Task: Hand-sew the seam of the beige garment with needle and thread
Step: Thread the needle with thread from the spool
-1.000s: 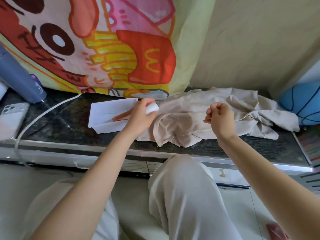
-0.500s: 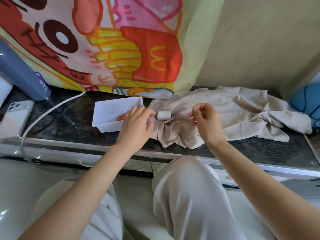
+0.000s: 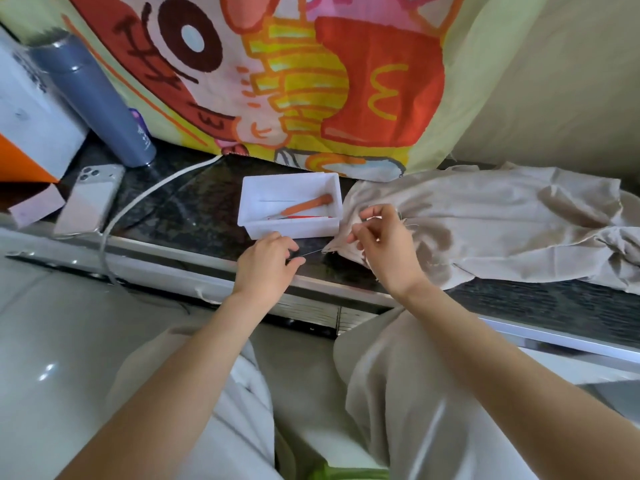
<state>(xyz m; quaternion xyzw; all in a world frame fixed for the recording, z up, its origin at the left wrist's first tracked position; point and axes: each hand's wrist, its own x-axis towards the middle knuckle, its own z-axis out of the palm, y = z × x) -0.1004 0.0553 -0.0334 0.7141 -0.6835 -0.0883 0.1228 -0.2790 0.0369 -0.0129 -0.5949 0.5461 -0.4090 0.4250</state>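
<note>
Pinched together, the grip of the left hand (image 3: 266,263) holds a thin strand (image 3: 311,255), needle or thread, at the desk (image 3: 194,206) edge, having left the white tray (image 3: 291,229). The right hand (image 3: 381,245) curls its fingers over a corner of the beige garment (image 3: 502,220), what it holds unclear. Stitching looks imminent.

Beige garment (image 3: 485,216) matt cloth (creased); white tray (image 3: 254,223) smooth plastic.

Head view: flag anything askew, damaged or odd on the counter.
Nothing spilled or broken. The beige garment lies crumpled, with frayed threads beside the right hand; the white cable droops over the counter's front edge.
</note>
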